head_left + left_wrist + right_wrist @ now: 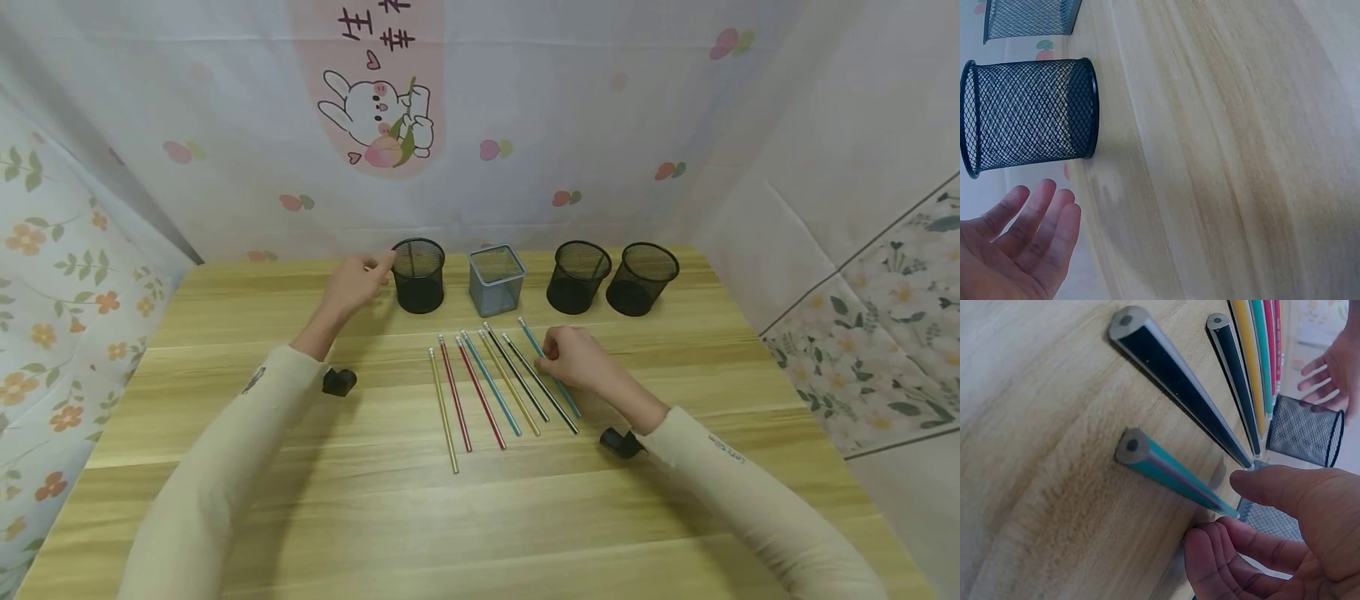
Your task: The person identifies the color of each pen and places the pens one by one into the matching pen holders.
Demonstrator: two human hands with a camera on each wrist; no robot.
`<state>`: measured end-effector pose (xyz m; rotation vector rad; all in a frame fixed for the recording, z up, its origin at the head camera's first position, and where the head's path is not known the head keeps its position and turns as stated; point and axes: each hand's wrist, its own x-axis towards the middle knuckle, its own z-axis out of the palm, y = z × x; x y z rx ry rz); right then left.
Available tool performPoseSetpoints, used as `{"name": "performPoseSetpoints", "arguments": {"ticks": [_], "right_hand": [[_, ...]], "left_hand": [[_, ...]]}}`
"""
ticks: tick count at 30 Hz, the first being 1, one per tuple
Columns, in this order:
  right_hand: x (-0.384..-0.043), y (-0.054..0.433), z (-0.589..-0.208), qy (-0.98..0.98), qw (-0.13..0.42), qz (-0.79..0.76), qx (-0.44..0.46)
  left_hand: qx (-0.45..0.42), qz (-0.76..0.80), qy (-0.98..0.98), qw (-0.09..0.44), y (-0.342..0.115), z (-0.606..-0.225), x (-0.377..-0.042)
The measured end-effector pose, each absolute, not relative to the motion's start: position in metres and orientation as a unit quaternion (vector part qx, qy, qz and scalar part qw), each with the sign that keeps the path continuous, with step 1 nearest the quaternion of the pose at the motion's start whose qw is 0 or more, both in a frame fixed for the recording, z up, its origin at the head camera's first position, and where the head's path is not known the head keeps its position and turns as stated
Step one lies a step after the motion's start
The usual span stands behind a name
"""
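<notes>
Likely light, stiff, slick: blue pencil (563, 389) right of centre, best pinched mid-shaft; right hand (576, 357) parted around it, left hand (354, 282) relaxed beside cup (420, 292), both empty.

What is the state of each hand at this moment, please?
Left hand: open, holding nothing, beside the leftmost black mesh cup.
Right hand: open, close to the rightmost blue pencil, no grip on it visible.
</notes>
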<state>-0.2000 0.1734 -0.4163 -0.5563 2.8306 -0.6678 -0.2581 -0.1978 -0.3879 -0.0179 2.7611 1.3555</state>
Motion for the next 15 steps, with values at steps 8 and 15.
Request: {"name": "performPoseSetpoints", "arguments": {"ticks": [8, 15], "right_hand": [[-0.2021, 0.1699, -0.4145, 0.957, 0.102, -0.204, -0.18], [-0.2064, 0.168, -0.4122, 0.956, 0.123, -0.198, -0.177]], "left_hand": [[-0.01, 0.426, 0.904, 0.04, -0.1977, -0.3915, -0.2563], [-0.008, 0.411, 0.911, 0.04, -0.1995, -0.3924, -0.2552]]}}
